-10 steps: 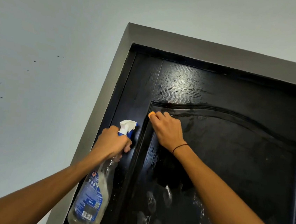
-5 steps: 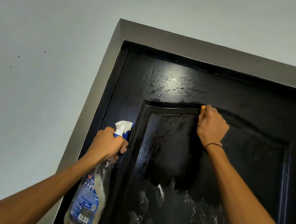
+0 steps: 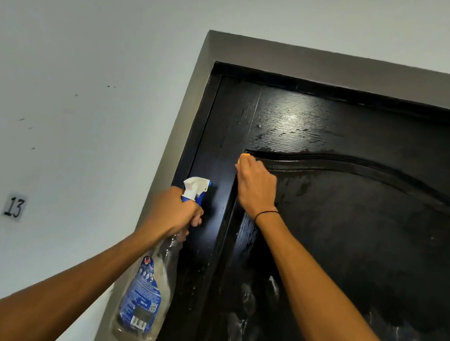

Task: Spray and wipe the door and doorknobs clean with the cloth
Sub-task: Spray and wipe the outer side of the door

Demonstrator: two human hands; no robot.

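While the left hand [image 3: 172,212] grips the light, nearly empty spray bottle [image 3: 143,300] by its neck, the right hand [image 3: 256,187] bunches a soft orange cloth [image 3: 244,155] against the wet, slick door [image 3: 350,239] at its panel's top left corner.

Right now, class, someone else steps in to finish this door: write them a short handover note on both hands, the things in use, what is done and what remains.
Left hand grips the spray bottle by its neck, nozzle toward the door.
Right hand presses the orange cloth, mostly hidden beneath it, at the raised panel's upper left corner.
Done: the upper panel looks wet and wiped.
Left: foamy streaks lower on the panel, the rest of the door, and the doorknobs, which are out of view.
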